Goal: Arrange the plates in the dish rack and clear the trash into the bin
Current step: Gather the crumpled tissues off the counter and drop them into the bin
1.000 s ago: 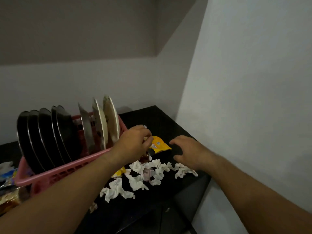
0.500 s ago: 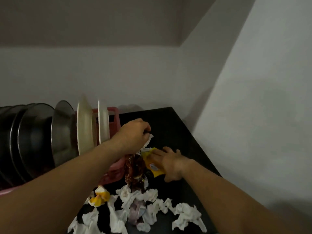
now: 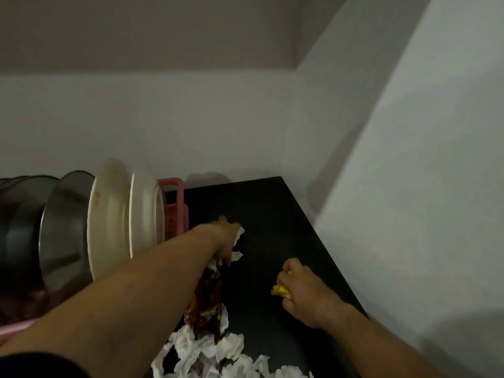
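My left hand (image 3: pixel 225 242) reaches over the black counter (image 3: pixel 272 214) and grips crumpled white tissue (image 3: pixel 237 241) together with the top of a brown snack wrapper (image 3: pixel 207 301) that hangs down from it. To the right, my right hand (image 3: pixel 300 290) is curled around a crumpled yellow wrapper (image 3: pixel 281 290). The pink dish rack (image 3: pixel 173 205) stands at the left with two cream plates (image 3: pixel 111 214) and several steel plates (image 3: pixel 62 227) upright in it. Several crumpled white tissues (image 3: pixel 212 350) lie on the counter near the front edge.
White walls close the counter in at the back and on the right. The counter's right edge runs diagonally beside my right forearm. No bin is in view.
The view has tilted up and closer. My right hand has closed around the yellow wrapper and drawn back to the right. My left hand has reached further forward with the tissue and brown wrapper.
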Demonstrator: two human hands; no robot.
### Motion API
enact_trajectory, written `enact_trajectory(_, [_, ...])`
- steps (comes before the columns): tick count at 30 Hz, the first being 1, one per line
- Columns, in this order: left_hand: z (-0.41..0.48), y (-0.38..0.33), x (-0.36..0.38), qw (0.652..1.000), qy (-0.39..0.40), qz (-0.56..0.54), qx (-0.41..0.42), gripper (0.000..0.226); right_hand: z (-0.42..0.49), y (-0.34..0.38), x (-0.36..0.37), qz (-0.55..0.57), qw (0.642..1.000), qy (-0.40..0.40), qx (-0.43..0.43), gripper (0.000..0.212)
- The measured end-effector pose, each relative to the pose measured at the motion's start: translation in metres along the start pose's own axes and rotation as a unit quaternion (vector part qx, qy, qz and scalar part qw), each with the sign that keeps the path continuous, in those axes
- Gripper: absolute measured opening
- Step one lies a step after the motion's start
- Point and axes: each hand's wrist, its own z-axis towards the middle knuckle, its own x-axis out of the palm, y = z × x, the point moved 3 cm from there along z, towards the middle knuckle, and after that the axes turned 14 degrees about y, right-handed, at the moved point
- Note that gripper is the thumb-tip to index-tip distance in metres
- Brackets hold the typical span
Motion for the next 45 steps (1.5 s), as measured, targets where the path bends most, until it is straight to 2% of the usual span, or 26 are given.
enact_trajectory(2, [0.010,-0.001,0.007,0.999,0.033,0.033,-0.019,0.112,-0.003,-0.004,0.000,0.015,1.000,0.000,0.011,0.029])
enact_trajectory(4, [0.015,-0.003,0.010,0.998,0.041,0.040,-0.018,0.104,-0.007,-0.008,-0.005,0.036,0.999,-0.011,0.021,0.025])
enact_trajectory(7, [0.014,-0.003,0.008,0.999,0.019,0.026,0.007,0.075,-0.013,-0.016,-0.014,0.068,0.996,-0.049,0.028,0.023])
enact_trajectory(10, [0.009,-0.005,0.006,0.998,-0.005,-0.031,0.046,0.050,-0.018,-0.015,-0.026,0.100,0.992,-0.078,0.023,0.041])
enact_trajectory(12, [0.002,-0.008,0.003,0.993,-0.033,-0.078,0.077,0.046,-0.022,-0.010,-0.034,0.117,0.990,-0.083,0.018,0.047])
enact_trajectory(14, [-0.009,-0.013,-0.004,0.985,-0.075,-0.106,0.111,0.043,-0.027,-0.005,-0.042,0.117,0.987,-0.107,0.014,0.039])
enact_trajectory(16, [-0.023,-0.014,-0.013,0.975,-0.124,-0.121,0.138,0.030,-0.034,0.000,-0.049,0.112,0.983,-0.146,0.019,0.026])
enact_trajectory(18, [-0.034,-0.015,-0.019,0.963,-0.163,-0.147,0.154,0.020,-0.038,0.005,-0.052,0.109,0.978,-0.174,0.031,0.022])
enact_trajectory(22, [-0.055,-0.015,-0.019,0.941,-0.230,-0.188,0.163,0.040,-0.042,0.013,-0.054,0.101,0.970,-0.208,0.073,0.029])
enact_trajectory(24, [-0.066,-0.016,-0.017,0.925,-0.263,-0.209,0.175,0.044,-0.046,0.016,-0.054,0.116,0.962,-0.228,0.093,0.037])
enact_trajectory(27, [-0.075,-0.014,-0.009,0.916,-0.283,-0.220,0.182,0.036,-0.052,0.024,-0.053,0.162,0.949,-0.246,0.108,0.055])
enact_trajectory(29, [-0.077,-0.012,-0.002,0.924,-0.251,-0.226,0.178,0.020,-0.055,0.030,-0.053,0.198,0.944,-0.244,0.102,0.060])
enact_trajectory(30, [-0.078,-0.011,0.000,0.930,-0.234,-0.224,0.175,0.018,-0.056,0.031,-0.055,0.211,0.943,-0.241,0.095,0.059])
enact_trajectory(33, [-0.084,-0.009,0.004,0.937,-0.215,-0.208,0.179,0.031,-0.059,0.035,-0.058,0.228,0.942,-0.234,0.080,0.045])
enact_trajectory(36, [-0.100,-0.008,0.006,0.925,-0.247,-0.209,0.199,0.019,-0.066,0.038,-0.061,0.219,0.941,-0.245,0.082,0.025])
enact_trajectory(39, [-0.123,-0.004,0.010,0.916,-0.298,-0.193,0.190,0.029,-0.075,0.045,-0.061,0.218,0.939,-0.250,0.091,0.010])
enact_trajectory(43, [-0.143,0.003,0.025,0.930,-0.277,-0.140,0.199,0.017,-0.090,0.063,-0.060,0.241,0.926,-0.279,0.084,0.038])
enact_trajectory(45, [-0.147,0.011,0.032,0.931,-0.271,-0.125,0.210,0.024,-0.097,0.075,-0.058,0.262,0.920,-0.284,0.072,0.040])
